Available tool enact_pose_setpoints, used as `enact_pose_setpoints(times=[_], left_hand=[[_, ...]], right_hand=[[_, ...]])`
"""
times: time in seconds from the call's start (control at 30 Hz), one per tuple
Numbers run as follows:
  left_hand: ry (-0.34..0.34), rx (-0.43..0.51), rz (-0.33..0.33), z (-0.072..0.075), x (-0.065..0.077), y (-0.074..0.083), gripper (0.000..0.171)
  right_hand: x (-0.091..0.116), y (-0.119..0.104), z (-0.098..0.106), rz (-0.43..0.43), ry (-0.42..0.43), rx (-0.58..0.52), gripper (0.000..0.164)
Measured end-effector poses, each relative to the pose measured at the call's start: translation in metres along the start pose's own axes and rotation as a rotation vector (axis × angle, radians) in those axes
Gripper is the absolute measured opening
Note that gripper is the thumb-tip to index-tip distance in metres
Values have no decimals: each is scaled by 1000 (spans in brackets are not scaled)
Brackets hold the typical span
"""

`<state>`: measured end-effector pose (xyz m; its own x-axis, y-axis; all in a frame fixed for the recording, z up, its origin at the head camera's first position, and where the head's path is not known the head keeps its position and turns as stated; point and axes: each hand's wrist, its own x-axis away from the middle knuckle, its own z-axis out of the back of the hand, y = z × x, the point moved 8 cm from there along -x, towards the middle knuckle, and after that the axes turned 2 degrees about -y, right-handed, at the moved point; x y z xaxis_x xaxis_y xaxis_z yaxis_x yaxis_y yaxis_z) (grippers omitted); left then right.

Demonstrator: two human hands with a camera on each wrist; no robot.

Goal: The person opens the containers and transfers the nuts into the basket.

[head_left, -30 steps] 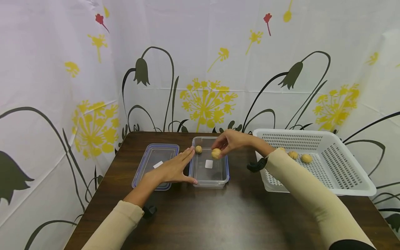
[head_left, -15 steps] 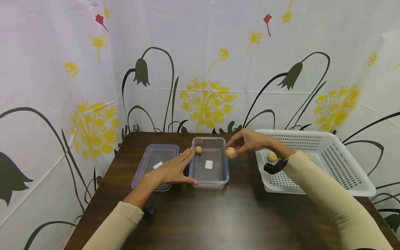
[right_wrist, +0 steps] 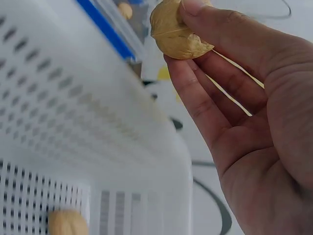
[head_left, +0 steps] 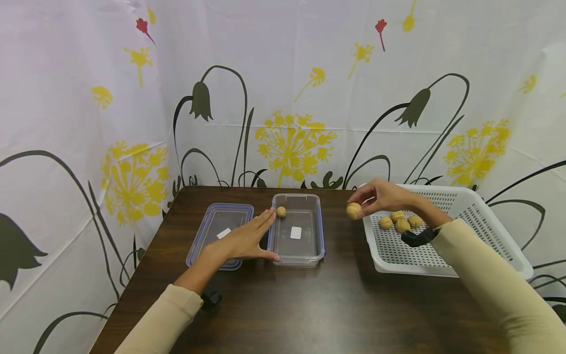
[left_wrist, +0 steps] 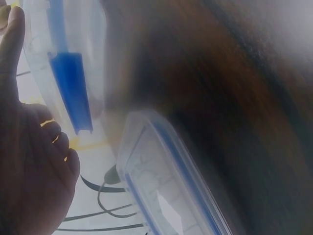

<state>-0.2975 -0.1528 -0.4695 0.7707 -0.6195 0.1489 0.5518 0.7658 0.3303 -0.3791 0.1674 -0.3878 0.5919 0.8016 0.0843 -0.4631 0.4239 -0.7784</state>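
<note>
My right hand (head_left: 383,195) pinches a walnut (head_left: 353,211) between thumb and fingertips, above the left rim of a white perforated basket (head_left: 495,268). The right wrist view shows this walnut's seam. Several walnuts (head_left: 402,225) lie in the basket, partly behind my right wrist. My left hand (head_left: 247,239) has its fingers extended along the left side of a clear plastic container (head_left: 297,258) with blue side clips, and its thumb near the front corner. One walnut (head_left: 280,212) sits at the container's back left.
A clear lid with blue edging (head_left: 216,216) lies left of the container, partly covered by my left hand. Dark wood tabletop (head_left: 300,314) extends in front. A flower-patterned curtain (head_left: 283,88) hangs behind the table.
My right hand, still pinching the walnut, has moved right from over the container to the basket's left rim. More walnuts in the basket show now. The left hand stays in place.
</note>
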Motion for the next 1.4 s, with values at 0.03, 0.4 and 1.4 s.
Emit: enact_pose_setpoints(times=[0.03,0.4,1.4], left_hand=[[1,1,-1,0,0,0,127],[-12,-4,9,-1,-1,1,128],[-3,2,22,1,2,1,127]], right_hand=[[5,5,3,-14,12,5,38],[53,50,37,-156,127,74,37],[120,144,57,-399,318,163,47]])
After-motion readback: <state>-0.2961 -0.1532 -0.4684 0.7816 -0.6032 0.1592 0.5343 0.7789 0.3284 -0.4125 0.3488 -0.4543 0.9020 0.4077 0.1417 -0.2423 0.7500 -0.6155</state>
